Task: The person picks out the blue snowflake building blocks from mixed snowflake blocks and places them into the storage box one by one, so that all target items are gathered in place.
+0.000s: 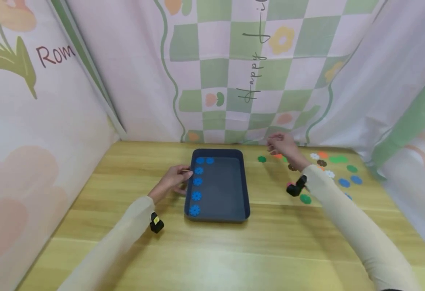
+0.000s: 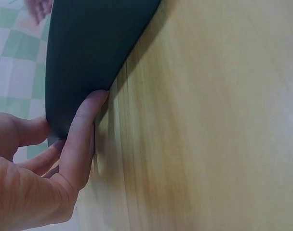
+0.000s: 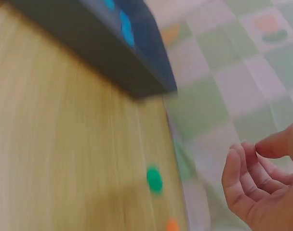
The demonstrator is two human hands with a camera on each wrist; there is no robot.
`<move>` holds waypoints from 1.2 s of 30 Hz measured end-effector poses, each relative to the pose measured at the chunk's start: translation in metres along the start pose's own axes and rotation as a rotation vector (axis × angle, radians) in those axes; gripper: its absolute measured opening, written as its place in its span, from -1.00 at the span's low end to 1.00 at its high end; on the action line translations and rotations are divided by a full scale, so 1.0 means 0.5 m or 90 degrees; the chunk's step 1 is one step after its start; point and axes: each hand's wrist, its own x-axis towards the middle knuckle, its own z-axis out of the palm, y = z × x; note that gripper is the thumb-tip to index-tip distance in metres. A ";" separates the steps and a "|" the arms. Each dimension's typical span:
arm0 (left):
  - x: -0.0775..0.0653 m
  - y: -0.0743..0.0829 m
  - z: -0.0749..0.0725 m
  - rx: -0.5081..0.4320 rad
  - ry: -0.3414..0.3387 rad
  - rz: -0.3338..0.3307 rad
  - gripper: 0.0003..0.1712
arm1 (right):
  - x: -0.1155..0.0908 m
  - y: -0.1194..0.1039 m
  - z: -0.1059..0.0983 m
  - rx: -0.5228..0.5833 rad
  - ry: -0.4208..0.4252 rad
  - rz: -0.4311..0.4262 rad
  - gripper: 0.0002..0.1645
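Left hand (image 1: 173, 178) grips tray (image 1: 221, 190) by left wall; right hand (image 1: 283, 145) hovers, fingers loosely curled, nothing visible between. Tray rests on table (image 1: 219, 254), left of loose pieces (image 1: 305, 199), blue pieces (image 1: 197, 182) lining left side. Careless tug could jostle row; low right sleeve (image 1: 350, 222) might scatter loose ones.

Free strip on table (image 1: 216, 254) twd front, btwn L sleeve (image 1: 116, 238) & R sleeve (image 1: 354, 230). Walls of dark gray tray (image 1: 223, 188) bar low passage mid-table; L hand (image 1: 172, 178) grips its L wall, blocking that side. From above, tray's ctr + R side free; blue flower discs (image 1: 197, 181) line L wall & back-L corner. Lane R of tray passable; R hand (image 1: 283, 146) over its back end, loose flower discs (image 1: 321, 163) twd R edge. Curtain (image 1: 212, 72) bars back edge.
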 end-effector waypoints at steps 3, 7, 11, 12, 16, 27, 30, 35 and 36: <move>0.000 -0.001 0.000 -0.002 -0.005 0.001 -0.35 | -0.017 0.033 -0.060 -0.059 0.001 0.005 -0.50; -0.002 0.001 -0.001 -0.011 -0.010 -0.001 -0.35 | -0.056 0.081 -0.138 -0.131 -0.021 -0.006 -0.53; -0.002 0.003 0.000 -0.014 -0.015 -0.006 -0.34 | -0.097 0.129 -0.213 -0.182 -0.026 -0.010 -0.48; -0.003 0.003 0.000 -0.014 -0.016 -0.008 -0.34 | -0.107 0.140 -0.231 -0.192 -0.029 -0.008 -0.47; -0.003 0.000 -0.002 -0.013 -0.022 -0.016 -0.33 | -0.141 0.183 -0.296 -0.225 -0.049 -0.009 -0.47; 0.008 0.000 -0.004 -0.014 -0.012 -0.020 -0.33 | -0.215 0.232 -0.333 -0.436 -0.120 0.010 -0.40; 0.008 -0.001 -0.003 -0.013 -0.016 -0.018 -0.33 | -0.219 0.234 -0.326 -0.449 -0.101 -0.014 -0.53; 0.004 -0.001 -0.004 -0.012 -0.024 -0.015 -0.32 | -0.218 0.236 -0.318 -0.459 -0.099 -0.031 -0.60; 0.003 -0.001 -0.003 -0.012 -0.026 -0.015 -0.31 | -0.218 0.237 -0.317 -0.459 -0.097 -0.032 -0.61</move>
